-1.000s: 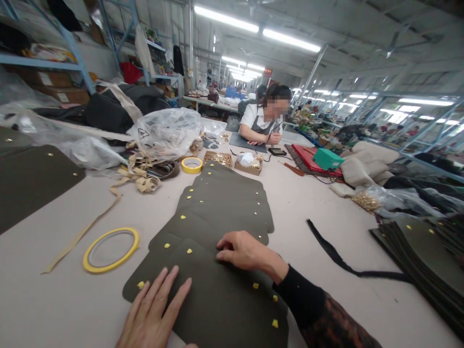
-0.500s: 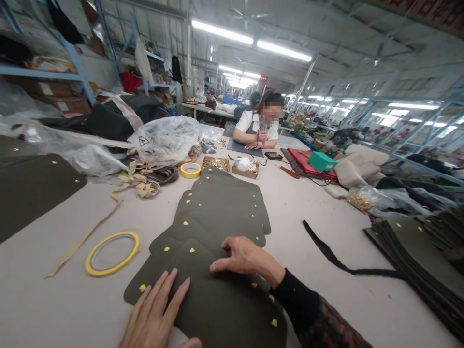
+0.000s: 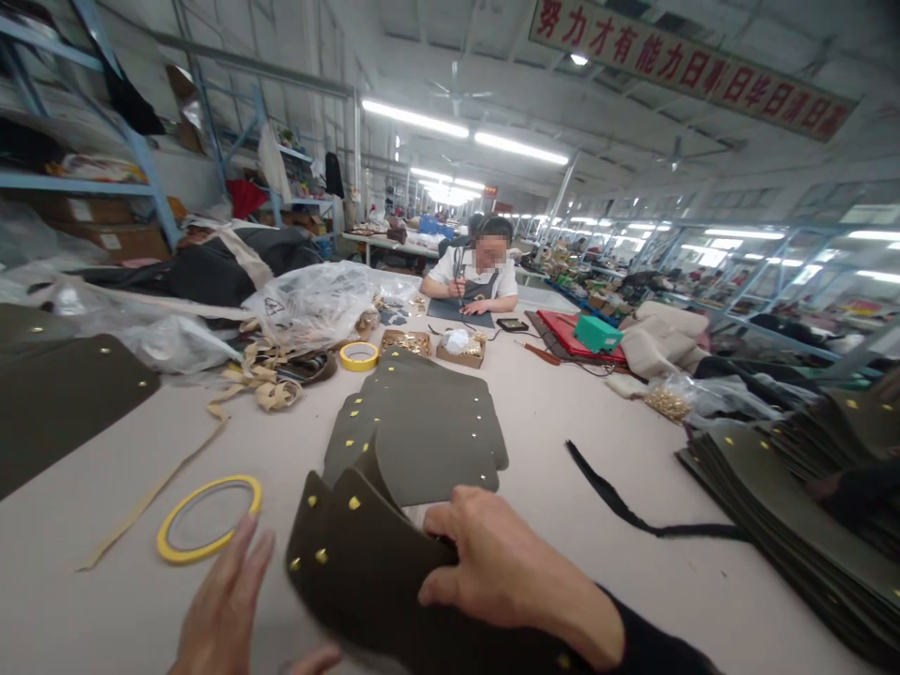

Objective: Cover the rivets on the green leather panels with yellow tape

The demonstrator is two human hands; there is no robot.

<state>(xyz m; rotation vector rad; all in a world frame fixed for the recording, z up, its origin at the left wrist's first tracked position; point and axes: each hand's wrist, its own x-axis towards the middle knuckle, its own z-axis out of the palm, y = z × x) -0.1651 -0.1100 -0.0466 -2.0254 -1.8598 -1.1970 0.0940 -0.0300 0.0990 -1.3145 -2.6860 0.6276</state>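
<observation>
My right hand [image 3: 510, 567] is holding some dark green sheets [image 3: 366, 572] in a narrow pinch, near their edge. They are bending up off the table [image 3: 534, 487], close in front of me. The thumb and fingers are gripping there, probably so the floppy sheets are not sliding apart, but my hand is hiding part of the grip and I cannot tell how many it is holding. My left hand [image 3: 225, 600] is holding nothing; its fingers are opening wide beside the sheets, leaving them room to bend. It is looking close to the big yellow ring [image 3: 165, 544], but I cannot tell if they are touching. More green sheets [image 3: 436, 431] are lying flat just past my right hand, their yellow bits [image 3: 350, 443] showing on the left side, where I am seeing them easily.
</observation>
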